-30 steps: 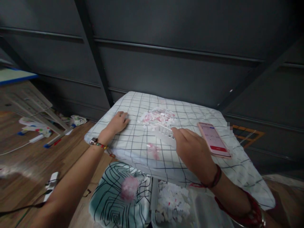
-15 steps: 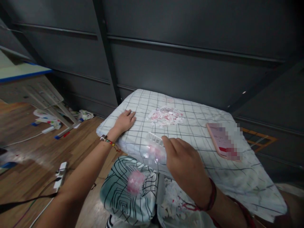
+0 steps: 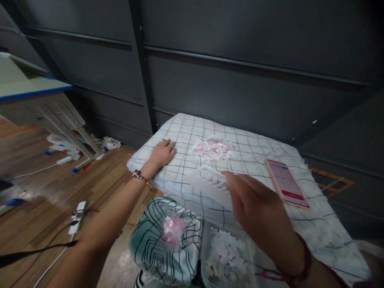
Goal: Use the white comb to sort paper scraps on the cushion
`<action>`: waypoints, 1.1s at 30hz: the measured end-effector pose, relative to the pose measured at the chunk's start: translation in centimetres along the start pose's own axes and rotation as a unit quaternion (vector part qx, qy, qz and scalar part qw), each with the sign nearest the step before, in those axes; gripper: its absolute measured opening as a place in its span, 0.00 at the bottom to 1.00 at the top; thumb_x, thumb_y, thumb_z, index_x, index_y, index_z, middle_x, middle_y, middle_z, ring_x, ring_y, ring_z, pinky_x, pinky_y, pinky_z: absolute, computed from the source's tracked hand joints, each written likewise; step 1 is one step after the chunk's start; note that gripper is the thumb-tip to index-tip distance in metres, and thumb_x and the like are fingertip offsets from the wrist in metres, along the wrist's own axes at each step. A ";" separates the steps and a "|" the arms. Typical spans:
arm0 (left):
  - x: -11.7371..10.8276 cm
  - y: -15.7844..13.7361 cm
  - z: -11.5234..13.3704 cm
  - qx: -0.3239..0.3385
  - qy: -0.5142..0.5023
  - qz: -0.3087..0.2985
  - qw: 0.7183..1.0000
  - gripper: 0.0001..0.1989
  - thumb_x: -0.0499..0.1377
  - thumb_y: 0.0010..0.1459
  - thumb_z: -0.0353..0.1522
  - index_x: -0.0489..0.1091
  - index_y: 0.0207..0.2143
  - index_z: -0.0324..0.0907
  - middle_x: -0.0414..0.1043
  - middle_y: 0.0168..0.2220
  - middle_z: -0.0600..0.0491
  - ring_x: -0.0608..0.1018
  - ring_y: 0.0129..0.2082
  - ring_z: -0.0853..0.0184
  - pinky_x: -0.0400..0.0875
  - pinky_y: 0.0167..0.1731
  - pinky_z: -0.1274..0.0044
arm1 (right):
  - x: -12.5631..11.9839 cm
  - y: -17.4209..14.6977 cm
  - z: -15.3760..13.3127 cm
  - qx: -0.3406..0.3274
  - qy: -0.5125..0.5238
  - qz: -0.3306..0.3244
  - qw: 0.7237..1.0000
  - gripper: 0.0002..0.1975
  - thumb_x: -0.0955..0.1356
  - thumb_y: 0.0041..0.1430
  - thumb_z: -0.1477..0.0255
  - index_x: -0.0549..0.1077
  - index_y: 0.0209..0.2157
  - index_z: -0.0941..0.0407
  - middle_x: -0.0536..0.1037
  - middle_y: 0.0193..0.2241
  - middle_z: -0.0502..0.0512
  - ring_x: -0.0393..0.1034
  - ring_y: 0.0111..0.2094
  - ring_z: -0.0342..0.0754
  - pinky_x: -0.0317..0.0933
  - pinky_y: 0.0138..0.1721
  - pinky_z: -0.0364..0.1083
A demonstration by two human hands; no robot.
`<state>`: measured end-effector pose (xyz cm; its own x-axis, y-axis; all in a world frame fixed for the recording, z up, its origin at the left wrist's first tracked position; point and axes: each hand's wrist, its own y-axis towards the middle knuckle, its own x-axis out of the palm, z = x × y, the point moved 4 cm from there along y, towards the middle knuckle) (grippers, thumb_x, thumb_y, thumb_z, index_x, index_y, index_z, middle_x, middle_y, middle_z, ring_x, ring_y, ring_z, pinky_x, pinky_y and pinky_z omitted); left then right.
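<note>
My right hand (image 3: 261,204) is closed on a white slotted plastic scoop (image 3: 210,182), held above the near edge of a bed-like surface with a white checked cover (image 3: 252,144). My left hand (image 3: 163,153) lies flat on the cover's left side, fingers stretched out. Between and beyond the hands is a pile of white and pink paper scraps (image 3: 214,149). Below the near edge, a pink shiny clump (image 3: 173,230) rests on a green and white patterned cloth (image 3: 150,240). Beside it, a clear plastic box (image 3: 204,256) holds white scraps with some red bits.
A phone (image 3: 286,182) lies on the cover at right. Dark panels (image 3: 240,88) stand behind it. At left are a desk (image 3: 39,94), a power strip (image 3: 78,218) with cables, and bags (image 3: 63,146) on the wooden floor.
My right hand has shifted right and turned the scoop. Pink material seen by the scoop before no longer shows there. My left hand stays flat; the view has shifted slightly.
</note>
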<state>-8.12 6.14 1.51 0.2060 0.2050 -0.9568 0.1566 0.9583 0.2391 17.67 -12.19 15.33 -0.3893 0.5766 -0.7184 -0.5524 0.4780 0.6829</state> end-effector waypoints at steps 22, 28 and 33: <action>-1.7 8.6 3.5 -0.066 0.051 0.014 0.996 0.20 0.51 0.64 0.32 0.76 0.53 0.39 0.77 0.57 0.37 0.79 0.56 0.52 0.76 0.55 0.62 | 8.9 -0.4 18.6 -0.024 0.024 0.003 0.999 0.22 0.60 0.61 0.87 0.81 0.46 0.59 0.83 0.36 0.58 0.75 0.38 0.49 0.65 0.43 0.49; 0.9 11.1 4.0 -0.084 -0.003 0.092 0.992 0.21 0.48 0.67 0.34 0.72 0.56 0.36 0.76 0.57 0.36 0.79 0.55 0.55 0.74 0.57 0.65 | 8.9 -1.3 18.0 -0.065 0.028 0.042 0.997 0.25 0.59 0.58 0.89 0.81 0.44 0.57 0.82 0.33 0.54 0.72 0.34 0.46 0.63 0.42 0.48; 3.0 11.2 2.1 -0.046 -0.027 0.078 0.996 0.21 0.50 0.66 0.36 0.73 0.55 0.38 0.78 0.51 0.41 0.79 0.54 0.56 0.73 0.60 0.63 | 8.2 -2.0 18.5 -0.044 0.005 0.074 0.996 0.25 0.59 0.60 0.88 0.81 0.46 0.57 0.82 0.34 0.54 0.71 0.35 0.46 0.61 0.43 0.49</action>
<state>-3.68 17.10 1.64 0.2728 0.3442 -0.8984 0.0295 0.9304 0.3654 29.24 3.82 10.51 -0.4782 0.6300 -0.6119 -0.5508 0.3275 0.7677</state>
